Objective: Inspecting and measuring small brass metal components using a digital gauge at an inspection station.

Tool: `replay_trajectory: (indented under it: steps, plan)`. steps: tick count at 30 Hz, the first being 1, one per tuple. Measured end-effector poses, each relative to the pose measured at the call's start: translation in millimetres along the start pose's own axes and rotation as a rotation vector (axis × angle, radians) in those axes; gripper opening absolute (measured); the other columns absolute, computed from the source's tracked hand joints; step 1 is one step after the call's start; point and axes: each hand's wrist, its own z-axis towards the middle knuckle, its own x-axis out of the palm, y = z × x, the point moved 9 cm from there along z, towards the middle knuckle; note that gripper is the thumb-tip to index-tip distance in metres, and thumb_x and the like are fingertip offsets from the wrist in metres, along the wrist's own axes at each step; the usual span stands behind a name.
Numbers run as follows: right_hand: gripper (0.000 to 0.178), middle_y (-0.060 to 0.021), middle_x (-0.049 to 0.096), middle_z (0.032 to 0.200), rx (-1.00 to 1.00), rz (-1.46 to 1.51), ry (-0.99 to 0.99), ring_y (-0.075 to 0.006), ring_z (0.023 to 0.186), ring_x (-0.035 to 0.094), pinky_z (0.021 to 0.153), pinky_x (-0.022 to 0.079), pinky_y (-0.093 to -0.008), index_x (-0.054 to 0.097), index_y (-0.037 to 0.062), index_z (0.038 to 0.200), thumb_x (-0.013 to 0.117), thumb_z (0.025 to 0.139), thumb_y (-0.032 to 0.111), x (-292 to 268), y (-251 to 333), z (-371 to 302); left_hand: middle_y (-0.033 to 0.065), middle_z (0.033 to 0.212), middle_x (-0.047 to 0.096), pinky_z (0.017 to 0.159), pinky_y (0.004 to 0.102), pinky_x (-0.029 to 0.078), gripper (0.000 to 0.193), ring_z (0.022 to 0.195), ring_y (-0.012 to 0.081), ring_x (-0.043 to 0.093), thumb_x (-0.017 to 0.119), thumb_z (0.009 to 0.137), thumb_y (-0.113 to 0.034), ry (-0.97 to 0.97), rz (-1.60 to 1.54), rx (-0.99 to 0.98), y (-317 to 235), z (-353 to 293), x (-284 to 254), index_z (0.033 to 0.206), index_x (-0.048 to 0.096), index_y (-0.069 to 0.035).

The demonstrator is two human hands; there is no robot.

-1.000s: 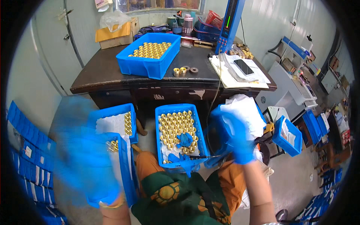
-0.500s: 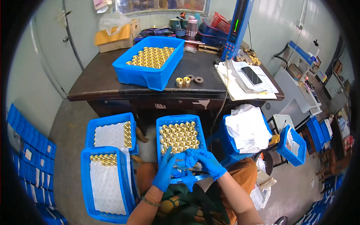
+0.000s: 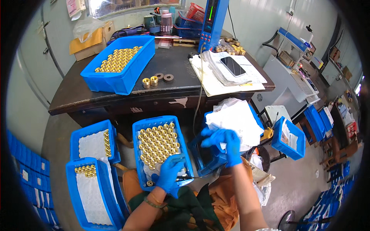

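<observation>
While the left hand (image 3: 169, 175) in its blue glove rests on the near edge of the middle tray (image 3: 139, 154), its fingers are curled closed around a thin dark tool (image 3: 189, 177) that pokes out toward 3 o'clock. That tray sits on the person's lap and is filled with rows of brass fittings (image 3: 158, 142) laid on white paper. At 2 o'clock from the left hand, well apart from it, the right hand (image 3: 225, 141), also gloved in blue, is spread open with fingers loose, touching crumpled white paper (image 3: 235, 117) that fills a blue bin (image 3: 210, 163); whether it pinches the paper I cannot tell. At 9 o'clock from the lap tray stand two more blue trays (image 3: 94, 134), each with a few brass pieces. Toward 12 o'clock, the dark desk (image 3: 173, 82) carries a deeper blue bin of fittings (image 3: 117, 63) and a phone (image 3: 232, 66) on papers.
</observation>
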Motion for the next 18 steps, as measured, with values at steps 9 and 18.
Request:
replay_trajectory:
  steps: [9,18]
  plan:
    - [0.02,-0.0096,0.06,0.085,0.306,0.813,0.591,-0.0182,0.081,0.057,0.076,0.047,-0.0282,0.059,-0.0033,0.089,0.05,0.086,0.014,38.2,44.7,0.1,0.0094,0.109,0.057,0.082,0.0299,0.048,0.032,0.1,0.0167,0.055,0.045,0.091,-0.017,-0.072,0.251,0.191,-23.0,-25.4,-28.0,0.119,0.051,-0.005]
    - [0.01,-0.006,0.061,0.085,0.459,0.444,0.509,-0.0111,0.08,0.058,0.072,0.046,-0.0233,0.056,0.0007,0.09,0.059,0.081,0.005,75.2,85.2,-105.0,0.0068,0.103,0.059,0.078,0.0267,0.05,0.028,0.092,0.0137,0.058,0.05,0.09,-0.011,0.051,-0.315,-0.044,-6.1,-22.7,17.8,0.116,0.054,-0.002]
